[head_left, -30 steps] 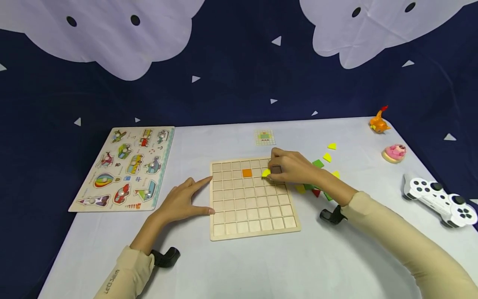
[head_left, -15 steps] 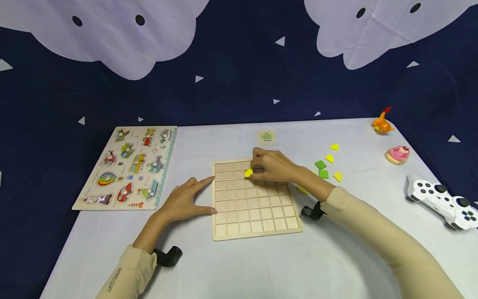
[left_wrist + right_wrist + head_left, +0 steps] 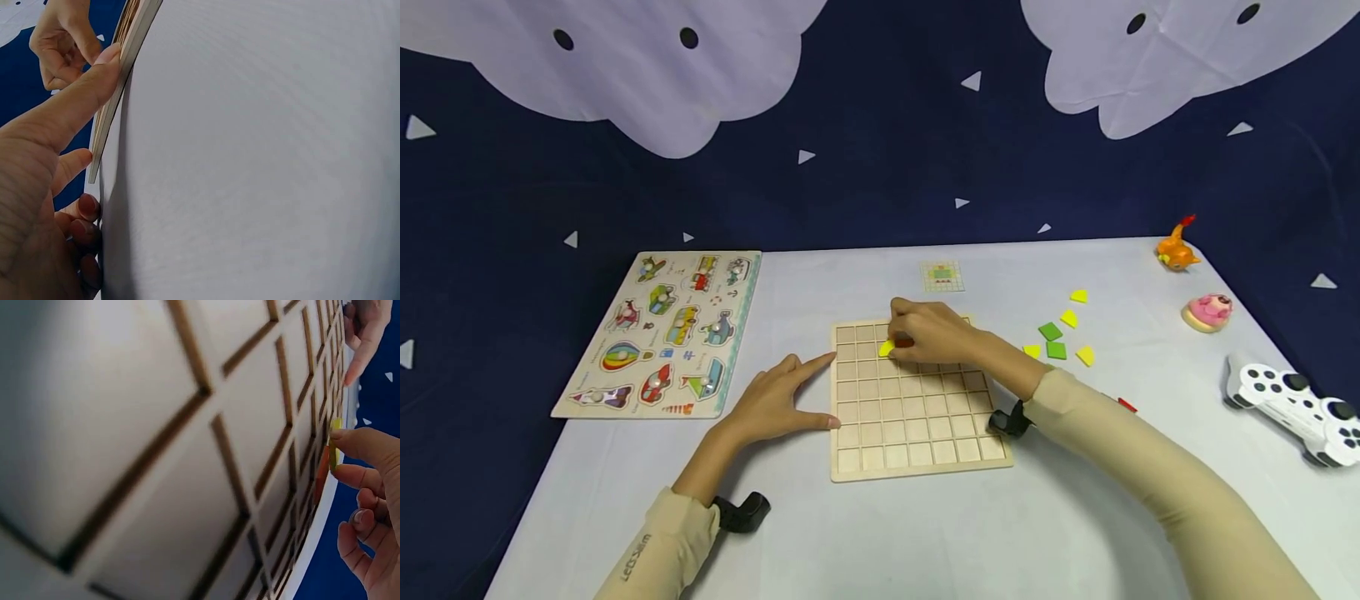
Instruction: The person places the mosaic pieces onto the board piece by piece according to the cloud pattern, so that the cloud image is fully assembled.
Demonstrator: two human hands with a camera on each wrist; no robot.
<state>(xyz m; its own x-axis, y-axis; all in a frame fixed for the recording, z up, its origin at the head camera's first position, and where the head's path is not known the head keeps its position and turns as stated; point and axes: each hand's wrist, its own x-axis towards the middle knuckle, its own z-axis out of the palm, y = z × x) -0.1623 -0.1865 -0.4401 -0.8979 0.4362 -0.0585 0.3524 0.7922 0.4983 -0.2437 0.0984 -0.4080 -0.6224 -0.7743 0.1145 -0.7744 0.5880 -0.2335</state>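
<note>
A wooden grid board (image 3: 895, 433) lies on the white table. Straight thumb and index finger of my left hand (image 3: 763, 407) touch its left edge, spread apart. Over the back rows, my right hand (image 3: 932, 335) pinches a small yellow piece (image 3: 886, 349) between thumb and index finger. The right wrist view shows this yellow piece (image 3: 335, 447) standing on edge at the grid, beside an orange square tile (image 3: 322, 474). In the head view the right hand hides that tile.
Right of the board lie green squares (image 3: 1056, 351), several yellow pieces (image 3: 1085, 356) and a red piece (image 3: 1126, 405). A small pattern card (image 3: 943, 276) is behind the board. A picture puzzle (image 3: 658, 342) lies left; a game controller (image 3: 1292, 408) and two toy figures (image 3: 1208, 312) are right.
My right hand has moved left along the back rows with the yellow piece, from right of the orange tile to its left side. The left hand stays at the board's edge.
</note>
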